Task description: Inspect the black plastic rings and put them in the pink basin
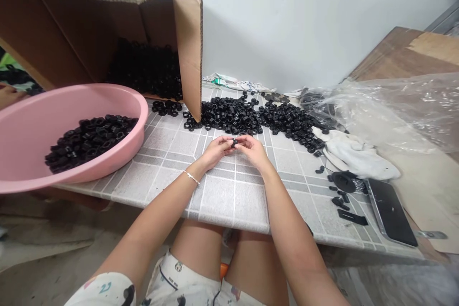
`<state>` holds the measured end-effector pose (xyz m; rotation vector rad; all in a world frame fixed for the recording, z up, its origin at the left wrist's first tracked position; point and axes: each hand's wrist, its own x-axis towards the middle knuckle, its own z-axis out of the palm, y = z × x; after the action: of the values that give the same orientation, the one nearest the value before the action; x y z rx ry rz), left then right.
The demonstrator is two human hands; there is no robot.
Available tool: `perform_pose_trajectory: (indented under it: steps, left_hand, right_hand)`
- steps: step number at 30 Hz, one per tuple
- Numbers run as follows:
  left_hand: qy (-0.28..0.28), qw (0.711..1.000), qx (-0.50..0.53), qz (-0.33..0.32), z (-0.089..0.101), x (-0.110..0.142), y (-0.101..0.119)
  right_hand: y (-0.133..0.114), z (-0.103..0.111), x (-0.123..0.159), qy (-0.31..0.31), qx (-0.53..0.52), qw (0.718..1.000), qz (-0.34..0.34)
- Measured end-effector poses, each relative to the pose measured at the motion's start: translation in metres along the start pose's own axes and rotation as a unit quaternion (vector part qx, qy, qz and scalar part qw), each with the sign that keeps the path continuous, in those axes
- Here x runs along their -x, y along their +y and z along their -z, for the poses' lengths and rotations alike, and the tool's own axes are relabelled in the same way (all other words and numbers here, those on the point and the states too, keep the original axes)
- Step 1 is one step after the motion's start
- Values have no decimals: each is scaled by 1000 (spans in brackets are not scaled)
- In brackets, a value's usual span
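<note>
Pinching a black hex nut [234, 143] between left hand [216, 151] and right hand [254, 150], equally near both, just short of the loose nut heap [229, 117], axis hidden.

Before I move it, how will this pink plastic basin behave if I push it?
The pink plastic basin looks thin-walled, so it may flex. It overhangs the tiled table, so it could tip. The black hex nuts inside probably make it heavy.
</note>
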<state>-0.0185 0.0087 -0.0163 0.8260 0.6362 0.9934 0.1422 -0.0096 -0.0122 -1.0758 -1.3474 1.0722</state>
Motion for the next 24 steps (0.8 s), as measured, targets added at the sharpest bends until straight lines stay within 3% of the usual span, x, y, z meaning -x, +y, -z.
perform_pose_trajectory:
  steps: [6,15,18,24]
  left_hand:
    - [-9,1000,-10,5,1,-2,-1]
    - [-13,999,-30,8,3,0,1]
    - [-20,999,-37,11,3,2,1]
    - [-35,999,-8,39,-1,1,2]
  right_hand:
    - [0,-2,1,9,9,1000,18]
    - [-3,-6,2,-6,-34,999,-33]
    - [-4,-7,4,-6,8,999,-44]
    - [-1,-9,2,89,107,990,-23]
